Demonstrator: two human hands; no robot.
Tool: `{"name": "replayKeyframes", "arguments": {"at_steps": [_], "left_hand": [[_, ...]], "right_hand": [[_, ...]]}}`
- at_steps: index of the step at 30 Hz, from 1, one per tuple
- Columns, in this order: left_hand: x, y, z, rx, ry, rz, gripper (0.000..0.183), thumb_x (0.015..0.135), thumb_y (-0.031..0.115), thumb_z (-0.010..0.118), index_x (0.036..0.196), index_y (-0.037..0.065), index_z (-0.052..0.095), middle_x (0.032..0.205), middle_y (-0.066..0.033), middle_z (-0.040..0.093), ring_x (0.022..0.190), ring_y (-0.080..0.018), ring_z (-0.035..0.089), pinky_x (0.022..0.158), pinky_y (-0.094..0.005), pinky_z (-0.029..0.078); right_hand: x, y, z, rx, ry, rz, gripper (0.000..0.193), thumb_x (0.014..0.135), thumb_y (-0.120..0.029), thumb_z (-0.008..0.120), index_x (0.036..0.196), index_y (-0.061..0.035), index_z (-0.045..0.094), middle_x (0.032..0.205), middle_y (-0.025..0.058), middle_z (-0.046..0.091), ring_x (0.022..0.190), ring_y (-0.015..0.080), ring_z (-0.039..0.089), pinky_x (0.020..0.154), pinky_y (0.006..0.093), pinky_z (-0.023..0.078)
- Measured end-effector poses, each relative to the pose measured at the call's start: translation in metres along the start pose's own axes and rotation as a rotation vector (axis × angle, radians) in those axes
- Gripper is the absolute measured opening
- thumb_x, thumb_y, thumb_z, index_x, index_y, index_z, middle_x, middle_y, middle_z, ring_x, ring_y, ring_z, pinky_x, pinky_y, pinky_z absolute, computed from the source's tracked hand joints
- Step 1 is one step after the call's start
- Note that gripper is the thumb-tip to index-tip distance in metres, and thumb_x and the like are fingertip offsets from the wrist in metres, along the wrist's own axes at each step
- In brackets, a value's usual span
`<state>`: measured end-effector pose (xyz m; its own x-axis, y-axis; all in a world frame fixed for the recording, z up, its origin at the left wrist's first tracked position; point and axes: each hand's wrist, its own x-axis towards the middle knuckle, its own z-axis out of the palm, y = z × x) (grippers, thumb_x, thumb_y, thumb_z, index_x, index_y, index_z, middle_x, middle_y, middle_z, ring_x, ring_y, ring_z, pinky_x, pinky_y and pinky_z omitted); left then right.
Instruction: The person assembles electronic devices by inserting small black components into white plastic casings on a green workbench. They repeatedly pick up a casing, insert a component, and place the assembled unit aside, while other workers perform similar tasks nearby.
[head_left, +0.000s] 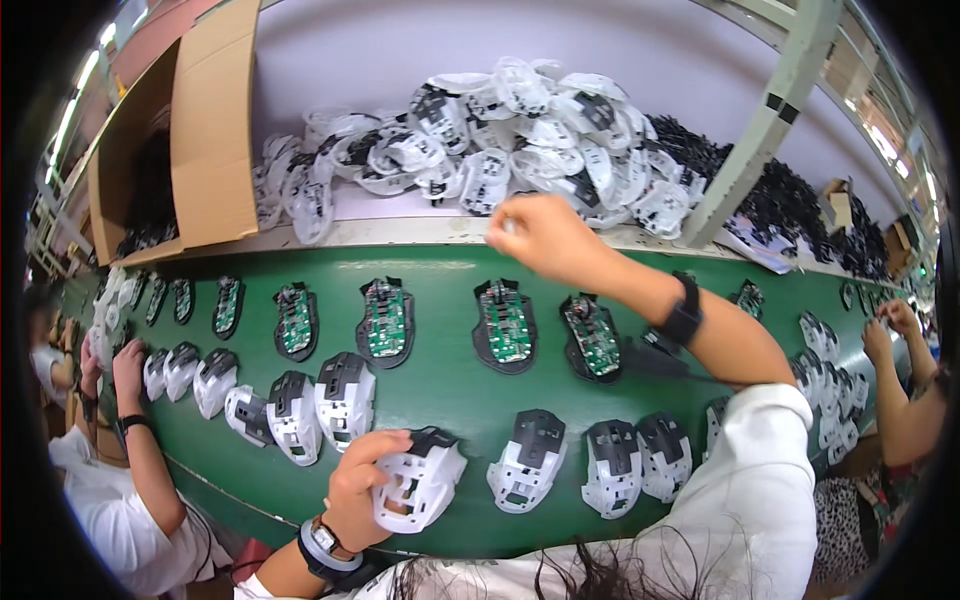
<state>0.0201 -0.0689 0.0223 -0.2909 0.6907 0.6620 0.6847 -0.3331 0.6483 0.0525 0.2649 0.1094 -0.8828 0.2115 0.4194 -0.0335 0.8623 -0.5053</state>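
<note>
My left hand (pixel 352 492) grips a white and dark grey computer mouse shell (pixel 424 488) near the front edge of the green work surface. Stretched out across the surface, my right hand (pixel 548 238) is closed, its fingertips pressed together; what they hold, if anything, I cannot make out. It hovers just in front of a heaped pile of white and black mouse shells (pixel 485 180) on the shelf. Below it lies a green circuit board on a black mouse base (pixel 505 325), with a similar board and base (pixel 594 338) to the right.
More mouse shells (pixel 527 460) stand in a row along the near side. Further bases with boards (pixel 386 322) line the far side. A cardboard box (pixel 212 130) stands at the left, a metal post (pixel 760 125) at the right. Co-workers' arms (pixel 150 465) reach in from both sides.
</note>
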Motion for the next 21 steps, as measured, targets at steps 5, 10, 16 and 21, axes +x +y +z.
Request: {"name": "replayKeyframes", "arguments": {"at_steps": [5,10,16,21], "left_hand": [[0.012,-0.013,0.009,0.026,0.009,-0.107,0.056,0.067,0.0,0.075,0.11,0.005,0.039,0.118,-0.0242,0.054,0.105,-0.0377,0.057,0.089,-0.0414,0.047],[0.021,-0.015,-0.002,0.002,-0.022,-0.376,0.032,0.079,-0.004,0.052,0.111,0.0,0.051,0.119,-0.0196,0.059,0.116,-0.0334,0.053,0.097,-0.0375,0.041],[0.007,-0.012,-0.025,0.054,0.003,-0.499,0.031,0.081,0.0,0.049,0.112,0.002,0.052,0.118,-0.0173,0.059,0.115,-0.0306,0.056,0.096,-0.0351,0.042],[0.025,0.01,-0.024,-0.54,0.253,-0.721,0.03,0.086,0.002,0.049,0.116,0.0,0.048,0.107,-0.0104,0.062,0.098,-0.0131,0.058,0.086,-0.0271,0.045]], "right_hand": [[0.1,0.042,0.067,-0.396,0.021,0.03,0.017,0.075,-0.013,0.061,0.086,-0.0017,0.068,0.085,0.0226,0.066,0.081,0.0379,0.065,0.074,0.0444,0.051],[0.12,0.07,0.09,-0.547,-0.094,0.1,0.02,0.073,-0.012,0.063,0.088,-0.0014,0.069,0.091,0.0227,0.066,0.086,0.0349,0.066,0.075,0.0433,0.054],[0.114,0.049,0.093,-0.546,0.139,-0.129,0.014,0.071,-0.016,0.069,0.078,-0.0044,0.067,0.082,0.0207,0.066,0.082,0.0342,0.066,0.068,0.0441,0.053],[0.125,0.068,0.104,-0.547,-0.033,-0.018,0.013,0.072,-0.016,0.065,0.077,-0.004,0.067,0.08,0.021,0.066,0.081,0.0352,0.065,0.07,0.0449,0.052]]}}
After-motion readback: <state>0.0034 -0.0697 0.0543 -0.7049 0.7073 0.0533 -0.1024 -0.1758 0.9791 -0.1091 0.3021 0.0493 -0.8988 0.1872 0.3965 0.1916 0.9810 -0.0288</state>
